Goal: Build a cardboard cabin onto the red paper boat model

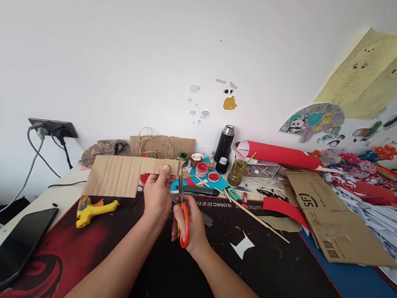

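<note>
My left hand (159, 194) grips a piece of corrugated cardboard (114, 176) by its narrow strip, thumb on top. The wider part of the cardboard extends to the left, above the mat. In my right hand (193, 223) is a pair of scissors (184, 224) with orange handles, its blades pointing up and away from me. The blades stand at the right end of the cardboard strip; whether they touch it I cannot tell. Below the cardboard, a yellow hot glue gun (94, 211) lies on the black and red desk mat (208, 280).
A phone or tablet (13, 251) lies at the left edge. Paint jars (202, 170), a black thermos (224, 143) and a jar of brushes (235, 173) stand at the back. A white paper scrap (242, 246) and a flattened cardboard box (340, 222) are to the right.
</note>
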### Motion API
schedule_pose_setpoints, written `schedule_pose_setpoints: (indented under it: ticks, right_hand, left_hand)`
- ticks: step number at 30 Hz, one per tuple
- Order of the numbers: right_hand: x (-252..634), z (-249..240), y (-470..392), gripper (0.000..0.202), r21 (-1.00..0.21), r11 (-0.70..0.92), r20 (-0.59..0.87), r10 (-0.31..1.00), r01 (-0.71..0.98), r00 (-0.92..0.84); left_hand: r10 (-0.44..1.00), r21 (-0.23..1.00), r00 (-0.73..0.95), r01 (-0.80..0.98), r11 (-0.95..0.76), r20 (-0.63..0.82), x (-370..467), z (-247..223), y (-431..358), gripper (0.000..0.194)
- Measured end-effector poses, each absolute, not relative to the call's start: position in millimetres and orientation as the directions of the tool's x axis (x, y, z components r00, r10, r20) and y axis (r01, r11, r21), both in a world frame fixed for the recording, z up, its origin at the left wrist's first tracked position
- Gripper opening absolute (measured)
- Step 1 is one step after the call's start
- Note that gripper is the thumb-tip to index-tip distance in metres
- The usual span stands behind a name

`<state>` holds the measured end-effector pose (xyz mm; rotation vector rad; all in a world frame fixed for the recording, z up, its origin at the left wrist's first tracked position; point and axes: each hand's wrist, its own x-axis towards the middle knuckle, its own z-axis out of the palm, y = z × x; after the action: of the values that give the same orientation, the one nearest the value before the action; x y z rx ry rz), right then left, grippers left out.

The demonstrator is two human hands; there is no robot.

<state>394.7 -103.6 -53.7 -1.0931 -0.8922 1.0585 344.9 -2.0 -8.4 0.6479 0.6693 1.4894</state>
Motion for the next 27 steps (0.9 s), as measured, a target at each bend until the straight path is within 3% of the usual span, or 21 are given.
schedule_pose_setpoints:
  ticks: [11, 20, 27]
  right_hand:
    - [393.1, -51.9, -104.6, 0.040, -0.969, 0.100, 0.038, 0.964, -0.225, 0.265]
    - [394.7, -54.8, -102.7, 0.037, -0.971, 0.127, 0.062, 0.952, -0.201, 0.301]
    - [395.8, -56.8, -103.5, 0.033, -0.985, 0.110, 0.061, 0.942, -0.132, 0.331]
  left_hand:
    - [0.999, 0.783, -0.030, -0.622, 0.001, -0.025, 347.0, -11.1, -10.1, 0.043]
    - [0.986, 0.775, 0.072, -0.610, 0.164, -0.152, 350.1, -12.0, -17.4, 0.047]
    - [0.991, 0.754, 0.069, -0.644, 0.130, -0.112, 352.3, -13.9, -18.1, 0.047]
